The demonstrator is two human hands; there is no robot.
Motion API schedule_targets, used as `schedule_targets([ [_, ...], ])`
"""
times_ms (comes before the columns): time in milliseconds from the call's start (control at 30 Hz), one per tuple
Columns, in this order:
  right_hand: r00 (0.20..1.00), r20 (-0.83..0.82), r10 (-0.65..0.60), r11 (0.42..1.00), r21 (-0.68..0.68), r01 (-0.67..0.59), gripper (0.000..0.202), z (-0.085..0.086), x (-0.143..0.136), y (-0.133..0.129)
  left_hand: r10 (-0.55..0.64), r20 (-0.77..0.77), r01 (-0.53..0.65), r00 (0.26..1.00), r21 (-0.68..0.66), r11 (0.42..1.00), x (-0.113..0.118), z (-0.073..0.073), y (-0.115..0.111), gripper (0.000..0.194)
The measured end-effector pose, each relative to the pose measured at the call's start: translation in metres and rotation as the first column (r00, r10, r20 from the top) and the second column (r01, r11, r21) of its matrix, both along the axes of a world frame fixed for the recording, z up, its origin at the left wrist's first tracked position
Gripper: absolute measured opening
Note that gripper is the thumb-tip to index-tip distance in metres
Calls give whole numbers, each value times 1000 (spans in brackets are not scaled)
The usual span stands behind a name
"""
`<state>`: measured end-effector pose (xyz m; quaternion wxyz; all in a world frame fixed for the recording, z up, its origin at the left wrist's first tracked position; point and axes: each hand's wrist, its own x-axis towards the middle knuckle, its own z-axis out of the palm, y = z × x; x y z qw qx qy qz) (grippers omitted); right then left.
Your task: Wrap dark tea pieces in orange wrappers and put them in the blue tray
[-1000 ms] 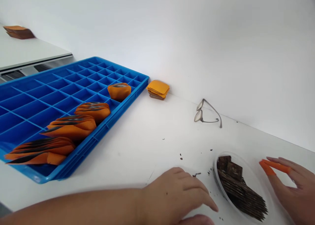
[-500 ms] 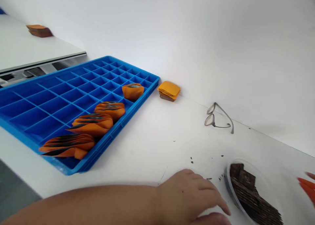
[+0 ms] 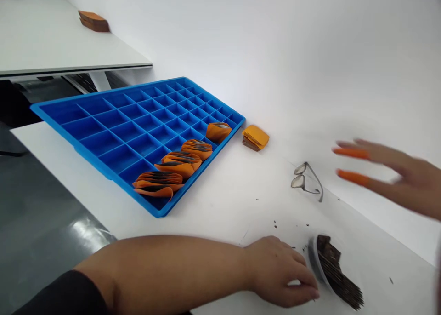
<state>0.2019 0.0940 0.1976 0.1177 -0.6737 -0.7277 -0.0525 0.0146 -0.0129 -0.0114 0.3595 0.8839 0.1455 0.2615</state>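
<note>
My left forearm (image 3: pixel 172 269) stretches over the tabletop (image 3: pixel 220 204), left hand (image 3: pixel 280 271) palm down, loosely curled; I can't quite tell whether its fingertips pinch anything. My right hand (image 3: pixel 409 179) hangs raised and empty, its two orange-tipped digits parted. The bowl (image 3: pixel 312 256) of dark brown pieces (image 3: pixel 339 278) sits just beside my left fingertips, lower than my right hand.

The head camera looks forward and down across the table (image 3: pixel 220 209).
</note>
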Motion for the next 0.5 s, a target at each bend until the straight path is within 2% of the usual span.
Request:
schedule_targets([
  [33, 993, -11, 121, 990, -68, -121, 62, 4, -32, 20, -5, -2, 5, 1000, 0, 1000, 0, -1, 0, 29],
  [100, 957, -76, 281, 953, -94, -288, 70, 1, -96, 57, -13, -7, 13, 1000, 14, 1000, 1, -3, 0, 28],
  [167, 898, -159, 411, 895, -118, -430, 89, -13, -151, 88, -23, -8, 24, 1000, 22, 999, 2, -6, 0, 28],
  [233, 846, -197, 496, 824, -201, -530, 93, -32, -190, 110, -29, -10, 29, 1000, 17, 999, 4, -8, 1, 29],
  [267, 831, -177, 527, 786, -270, -556, 89, -42, -203, 117, -35, -11, 35, 999, 17, 999, 5, -9, 2, 30],
  [333, 828, -145, 542, 752, -355, -555, 77, -58, -219, 126, -61, -6, 61, 998, 20, 998, 5, -10, 4, 31],
  [500, 829, -142, 540, 754, -357, -552, 42, -79, -233, 132, -150, 8, 150, 989, -4, 989, 1, -7, 10, 31],
])
